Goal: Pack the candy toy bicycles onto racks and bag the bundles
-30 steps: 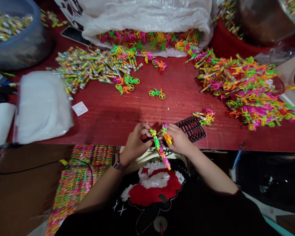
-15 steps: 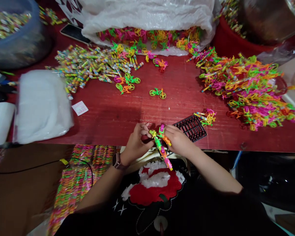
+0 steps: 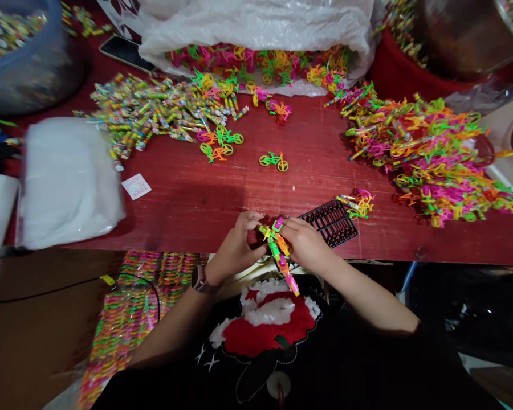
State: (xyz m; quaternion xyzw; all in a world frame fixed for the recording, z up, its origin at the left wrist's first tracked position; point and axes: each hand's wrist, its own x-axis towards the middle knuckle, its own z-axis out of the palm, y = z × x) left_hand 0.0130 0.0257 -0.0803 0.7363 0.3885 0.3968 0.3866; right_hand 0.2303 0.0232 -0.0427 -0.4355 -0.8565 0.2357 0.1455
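In front of my chest, both hands work on a string of small plastic toy pieces (image 3: 282, 259) in green, magenta, orange and pink. My left hand (image 3: 239, 247), with a watch on its wrist, curls thumb and fingers around the yellow-green upper left end. The fingers of my right hand (image 3: 305, 242) are closed on the upper right part, by a magenta-and-green piece and an orange one. The string's lower end hangs free over my dark top. Just beyond my right hand lies a black abacus (image 3: 330, 223) on the red table (image 3: 188, 199).
Toy bicycles (image 3: 274, 161) lie mid-table. Heaps of candy-like tubes (image 3: 154, 114) and mixed bicycles and tubes (image 3: 431, 148) flank them. A white sack (image 3: 256, 25), a blue tub (image 3: 29, 74), plastic bags (image 3: 70, 182) and a phone (image 3: 126, 52) stand around.
Both hands stay at the table's front edge on the string. The magenta-and-green piece at its top has tilted and shifted slightly left. The view has shifted a little.
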